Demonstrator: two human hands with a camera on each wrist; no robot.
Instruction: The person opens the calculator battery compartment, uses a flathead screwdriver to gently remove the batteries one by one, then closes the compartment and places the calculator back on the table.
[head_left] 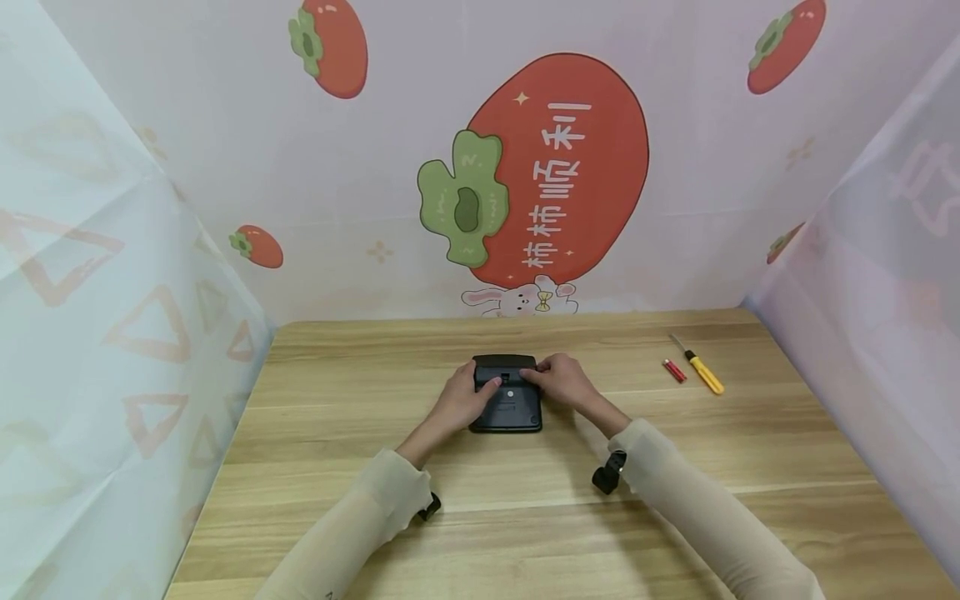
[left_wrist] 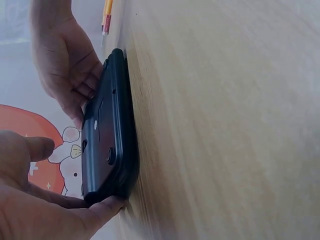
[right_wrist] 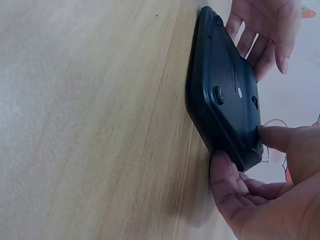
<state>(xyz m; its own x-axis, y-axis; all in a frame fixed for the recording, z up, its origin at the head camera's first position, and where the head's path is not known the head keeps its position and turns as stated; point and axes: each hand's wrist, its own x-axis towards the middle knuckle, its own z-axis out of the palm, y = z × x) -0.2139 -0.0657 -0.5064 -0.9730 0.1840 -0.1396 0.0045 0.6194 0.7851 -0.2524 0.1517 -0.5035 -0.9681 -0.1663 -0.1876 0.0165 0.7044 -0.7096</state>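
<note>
A black calculator [head_left: 506, 417] lies face down on the wooden table, its back up with a small latch notch and a white dot showing. My right hand [head_left: 564, 382] pinches its right side, the thumb on the back near the notch and fingers curled at the edge, as the right wrist view shows. Along the opposite side, the fingers of my left hand [head_left: 459, 400] rest against the edge. The left thumb stands raised off the back in both wrist views, over the notch as seen from the head. The calculator's key side is hidden.
To the right on the table lie a small red battery [head_left: 674, 371] and a screwdriver [head_left: 705, 372] with a yellow handle. A printed cloth backdrop [head_left: 375, 183] rises behind the table's far edge, and cloth hangs at both sides.
</note>
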